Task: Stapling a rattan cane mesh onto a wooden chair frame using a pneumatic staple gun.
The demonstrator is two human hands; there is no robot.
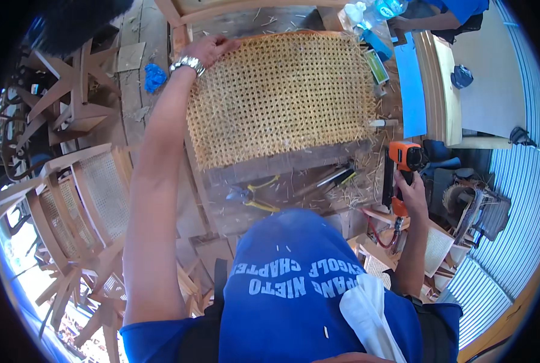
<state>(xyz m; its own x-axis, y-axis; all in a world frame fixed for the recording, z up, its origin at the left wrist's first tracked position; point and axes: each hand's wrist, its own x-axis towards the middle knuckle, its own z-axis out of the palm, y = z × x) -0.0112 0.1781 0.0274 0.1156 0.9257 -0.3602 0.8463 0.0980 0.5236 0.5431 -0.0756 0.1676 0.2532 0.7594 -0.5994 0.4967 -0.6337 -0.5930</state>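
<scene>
A sheet of woven cane webbing (pixel 285 94) lies on the worktable in front of me, with frayed strands along its edges. My left hand (pixel 208 51), with a metal watch on its wrist, grips the far left corner of the sheet, fingers bent over its edge. To the right of the sheet, my right hand (pixel 413 192) is wrapped round the handle of an orange and black air-powered nail or staple gun (pixel 405 156). The gun is held apart from the cane. A red air hose (pixel 386 241) hangs beneath its handle.
Yellow-handled pliers (pixel 261 195) and slim tools (pixel 336 176) lie at the table's near side among cane scraps. Wooden chair frames (pixel 70 199) crowd the left. A blue strip (pixel 414 91) lies at the right. Another person's arm (pixel 430 23) reaches in at the far right, near bottles (pixel 386 8).
</scene>
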